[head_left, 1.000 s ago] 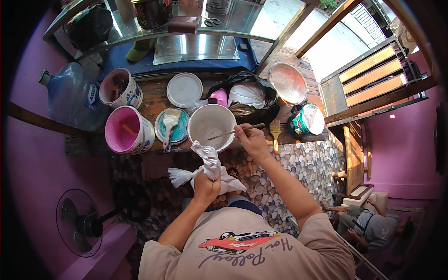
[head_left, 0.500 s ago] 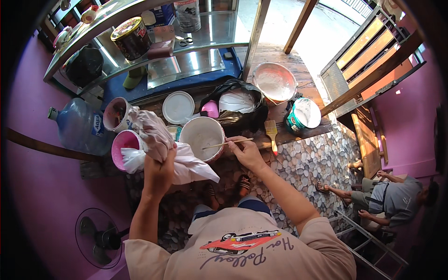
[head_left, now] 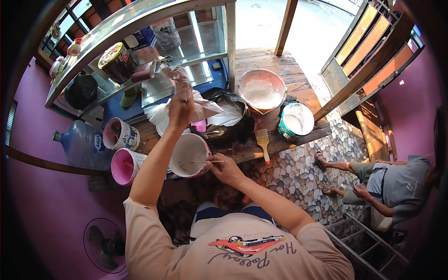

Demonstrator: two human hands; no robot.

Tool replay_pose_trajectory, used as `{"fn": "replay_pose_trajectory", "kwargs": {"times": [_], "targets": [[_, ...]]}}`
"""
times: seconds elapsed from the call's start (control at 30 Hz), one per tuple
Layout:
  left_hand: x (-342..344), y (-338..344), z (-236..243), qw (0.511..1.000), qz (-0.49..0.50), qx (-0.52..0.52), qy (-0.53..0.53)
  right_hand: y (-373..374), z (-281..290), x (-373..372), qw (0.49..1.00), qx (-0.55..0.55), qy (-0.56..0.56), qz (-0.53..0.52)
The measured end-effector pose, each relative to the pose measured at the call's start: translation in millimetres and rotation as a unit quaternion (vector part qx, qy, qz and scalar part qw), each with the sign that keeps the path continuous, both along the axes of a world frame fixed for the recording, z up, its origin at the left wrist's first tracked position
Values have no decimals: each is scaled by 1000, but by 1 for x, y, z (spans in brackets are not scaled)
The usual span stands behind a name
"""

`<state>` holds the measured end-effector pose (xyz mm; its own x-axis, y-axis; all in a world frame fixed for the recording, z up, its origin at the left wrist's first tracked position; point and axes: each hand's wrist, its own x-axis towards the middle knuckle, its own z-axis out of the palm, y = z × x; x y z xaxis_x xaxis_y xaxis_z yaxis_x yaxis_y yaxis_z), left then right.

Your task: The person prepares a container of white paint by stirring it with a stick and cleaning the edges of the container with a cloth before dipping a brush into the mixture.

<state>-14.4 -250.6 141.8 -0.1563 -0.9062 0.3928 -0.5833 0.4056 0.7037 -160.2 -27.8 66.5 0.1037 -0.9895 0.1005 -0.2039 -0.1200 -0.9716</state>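
My left hand [head_left: 181, 111] is closed round the gathered middle of a pale pinkish-white plastic bag [head_left: 205, 107], lifted over the bench near the glass cabinet. The bag's ends hang out on both sides of the fist. Low at the bench's front edge is a white bucket [head_left: 186, 142], tilted toward me, with whitish residue inside. At its right rim, my right hand [head_left: 227, 171] pinches a thin wooden stick [head_left: 205, 162] that points into the bucket. Behind the bucket lies an open black plastic bag [head_left: 233, 133] with a white bag [head_left: 228, 114] in it.
A pink bucket [head_left: 123, 167], a stained white bucket [head_left: 121, 133] and a water jug [head_left: 81, 144] stand left. Right on the bench are a brush [head_left: 262, 142], a pail of white material [head_left: 262, 88] and a green tub [head_left: 296, 119]. A person [head_left: 392, 186] sits right, near a ladder [head_left: 368, 242].
My left hand has carried the plastic bag up and away from me, from beside the pink bucket to over the bench. My right hand still holds the stick at the white bucket.
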Motion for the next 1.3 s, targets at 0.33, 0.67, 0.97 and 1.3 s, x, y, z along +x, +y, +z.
{"fn": "replay_pose_trajectory", "kwargs": {"times": [0.33,0.67,0.97,1.3], "targets": [[-121,-25,-97,996,-71,34,42,3,16,0,997,10,31,-65],[-144,-29,-147,989,-118,15,-86,1,24,11,993,22,51,-107],[-141,-17,-117,993,-72,-36,-90,4,23,12,992,44,61,-104],[-129,-4,-132,991,-88,-27,-94,7,23,14,991,25,72,-109]]}}
